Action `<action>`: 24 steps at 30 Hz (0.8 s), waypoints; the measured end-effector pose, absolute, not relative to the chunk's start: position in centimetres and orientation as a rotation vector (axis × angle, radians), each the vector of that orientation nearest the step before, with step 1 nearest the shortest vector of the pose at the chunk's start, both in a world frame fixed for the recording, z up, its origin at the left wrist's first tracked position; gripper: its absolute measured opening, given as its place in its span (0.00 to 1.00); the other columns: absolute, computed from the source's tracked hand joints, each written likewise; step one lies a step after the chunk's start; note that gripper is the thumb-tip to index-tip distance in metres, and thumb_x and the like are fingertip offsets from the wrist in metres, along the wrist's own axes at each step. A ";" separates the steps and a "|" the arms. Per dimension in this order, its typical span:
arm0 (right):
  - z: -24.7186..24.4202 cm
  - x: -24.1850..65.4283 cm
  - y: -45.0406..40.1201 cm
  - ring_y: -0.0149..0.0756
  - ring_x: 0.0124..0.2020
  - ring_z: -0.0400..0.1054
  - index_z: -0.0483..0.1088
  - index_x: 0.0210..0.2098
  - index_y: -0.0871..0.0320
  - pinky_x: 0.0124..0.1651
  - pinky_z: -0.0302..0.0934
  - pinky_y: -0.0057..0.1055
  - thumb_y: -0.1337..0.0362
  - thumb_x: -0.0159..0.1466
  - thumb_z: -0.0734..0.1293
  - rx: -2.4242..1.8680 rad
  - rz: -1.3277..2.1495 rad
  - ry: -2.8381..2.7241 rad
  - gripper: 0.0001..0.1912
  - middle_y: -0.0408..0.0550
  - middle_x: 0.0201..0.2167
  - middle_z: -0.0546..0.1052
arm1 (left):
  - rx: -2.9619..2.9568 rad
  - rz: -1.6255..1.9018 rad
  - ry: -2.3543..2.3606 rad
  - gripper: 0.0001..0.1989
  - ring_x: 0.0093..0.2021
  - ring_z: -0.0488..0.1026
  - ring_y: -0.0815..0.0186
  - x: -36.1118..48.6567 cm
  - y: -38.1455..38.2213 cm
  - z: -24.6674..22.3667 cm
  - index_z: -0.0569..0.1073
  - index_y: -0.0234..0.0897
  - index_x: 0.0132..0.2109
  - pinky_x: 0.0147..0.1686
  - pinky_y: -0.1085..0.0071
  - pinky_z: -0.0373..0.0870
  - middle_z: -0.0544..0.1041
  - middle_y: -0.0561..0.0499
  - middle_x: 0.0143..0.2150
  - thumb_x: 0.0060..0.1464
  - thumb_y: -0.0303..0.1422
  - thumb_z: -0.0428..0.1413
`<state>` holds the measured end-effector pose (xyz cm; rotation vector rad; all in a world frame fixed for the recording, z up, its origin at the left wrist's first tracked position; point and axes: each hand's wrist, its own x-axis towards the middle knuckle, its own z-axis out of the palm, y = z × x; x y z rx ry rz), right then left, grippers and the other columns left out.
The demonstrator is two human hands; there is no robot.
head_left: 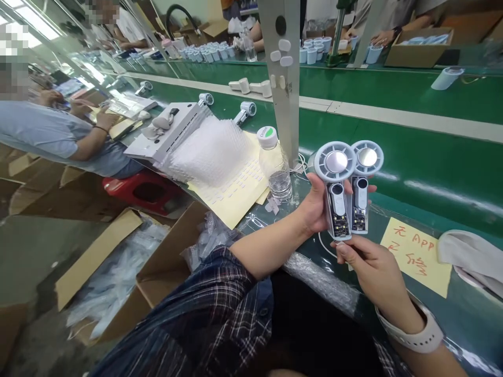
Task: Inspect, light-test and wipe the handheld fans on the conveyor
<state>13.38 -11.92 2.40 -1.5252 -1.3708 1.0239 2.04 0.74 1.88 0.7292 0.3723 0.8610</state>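
Observation:
My left hand (315, 205) is closed around two light-blue handheld fans held side by side. The nearer handheld fan (338, 201) has a round ringed head with a shiny centre disc and a clear-fronted handle showing a circuit board. Partly behind it is the second handheld fan (360, 195), built alike. At the foot of the nearer handle, the fingertips of my right hand (367, 264) are pinched together. A thin white cable (325, 248) loops into these fingers; its end is hidden. A pale watch band circles my right wrist.
A water bottle (277, 167) stands left of my hands, by a metal post (283, 104). Yellow sheets (236, 201) and bubble wrap (212, 149) lie farther left. A handwritten yellow note (418, 256) is at right. An open carton (113, 283) sits below; people work nearby.

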 end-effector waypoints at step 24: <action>1.0 11.7 -13.3 0.29 0.15 0.64 0.70 0.34 0.55 0.21 0.60 0.24 0.39 0.70 0.72 -1.233 1.341 -0.910 0.25 0.37 0.14 0.68 | 0.755 0.910 0.457 0.50 0.62 0.77 0.43 2.7 -0.2 1.5 0.71 0.37 0.30 0.59 0.53 0.76 0.83 0.36 0.51 0.22 0.83 0.60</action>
